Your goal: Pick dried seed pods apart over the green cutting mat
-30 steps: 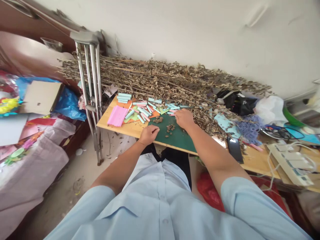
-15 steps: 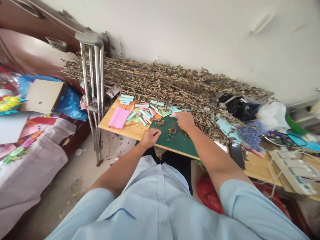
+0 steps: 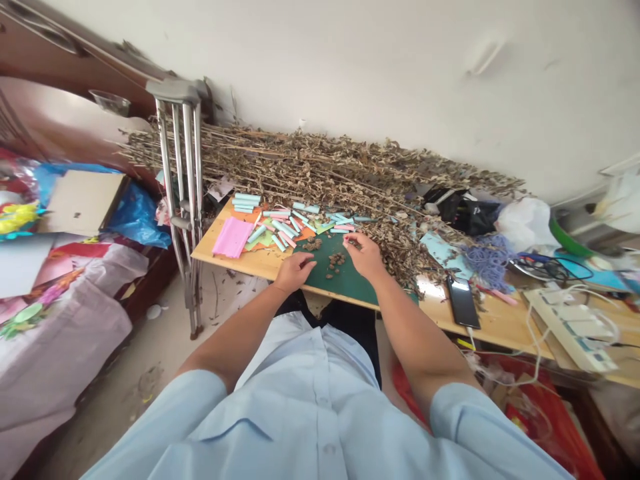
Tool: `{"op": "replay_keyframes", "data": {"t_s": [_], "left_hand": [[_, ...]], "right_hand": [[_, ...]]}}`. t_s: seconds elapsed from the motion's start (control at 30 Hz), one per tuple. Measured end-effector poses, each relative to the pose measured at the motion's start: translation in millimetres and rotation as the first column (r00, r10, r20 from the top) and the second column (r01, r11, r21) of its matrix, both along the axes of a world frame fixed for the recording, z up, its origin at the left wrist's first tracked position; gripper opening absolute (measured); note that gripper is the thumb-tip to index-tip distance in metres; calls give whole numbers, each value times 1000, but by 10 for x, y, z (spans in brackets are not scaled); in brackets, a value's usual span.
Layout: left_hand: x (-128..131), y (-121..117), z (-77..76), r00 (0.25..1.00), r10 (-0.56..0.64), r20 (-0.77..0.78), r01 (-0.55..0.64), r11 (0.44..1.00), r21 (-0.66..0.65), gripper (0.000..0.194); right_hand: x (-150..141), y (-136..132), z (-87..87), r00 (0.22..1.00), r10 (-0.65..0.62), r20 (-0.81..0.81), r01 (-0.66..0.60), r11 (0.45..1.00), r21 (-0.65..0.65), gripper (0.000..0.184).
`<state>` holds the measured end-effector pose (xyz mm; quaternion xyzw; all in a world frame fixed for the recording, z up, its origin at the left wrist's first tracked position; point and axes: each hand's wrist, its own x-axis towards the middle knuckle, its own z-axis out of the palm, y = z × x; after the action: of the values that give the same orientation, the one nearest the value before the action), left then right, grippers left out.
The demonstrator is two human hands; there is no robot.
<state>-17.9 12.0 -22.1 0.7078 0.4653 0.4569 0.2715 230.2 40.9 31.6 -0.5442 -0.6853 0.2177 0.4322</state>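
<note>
My left hand (image 3: 294,272) hovers at the front edge of the green mat (image 3: 325,283), fingers bent, with a small gap between thumb and fingertips and nothing visible in it. Over the mat's right part, my right hand (image 3: 367,257) has thumb and fingers drawn together; a tiny reddish spot shows at the tips, too small to name. Between the hands lie two loose clusters of small brown clumps, one farther back (image 3: 313,245) and one nearer (image 3: 336,261). Behind them are scattered light-blue and pink paper rolls (image 3: 286,231), and a pink paper stack (image 3: 233,237) sits at the left.
A long heap of dried stalks and leaves (image 3: 320,160) runs along the wall. Metal crutches (image 3: 186,173) stand at the table's left end. To the right lie a phone (image 3: 463,303), a purple yarn bundle (image 3: 487,257) and a power strip (image 3: 573,327) with cables.
My right hand has drawn back toward me from the paper rolls, its fingertips now over the mat. My left thumb and fingers have parted slightly. The view has turned a little to the right.
</note>
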Motion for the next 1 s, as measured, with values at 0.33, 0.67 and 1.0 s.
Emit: {"op": "replay_keyframes", "data": {"t_s": [0.33, 0.67, 1.0], "left_hand": [[194, -5, 323, 934, -196, 298, 239, 964, -115, 38], [-2, 28, 171, 864, -155, 478, 380, 825, -418, 40], [14, 20, 111, 951, -281, 131, 293, 952, -88, 25]], "right_hand": [[-318, -483, 130, 945, 325, 46, -326, 945, 14, 26], [-457, -646, -83, 941, 11, -339, -107, 958, -267, 31], [-637, -721, -73, 955, 58, -292, -105, 984, -146, 22]]}}
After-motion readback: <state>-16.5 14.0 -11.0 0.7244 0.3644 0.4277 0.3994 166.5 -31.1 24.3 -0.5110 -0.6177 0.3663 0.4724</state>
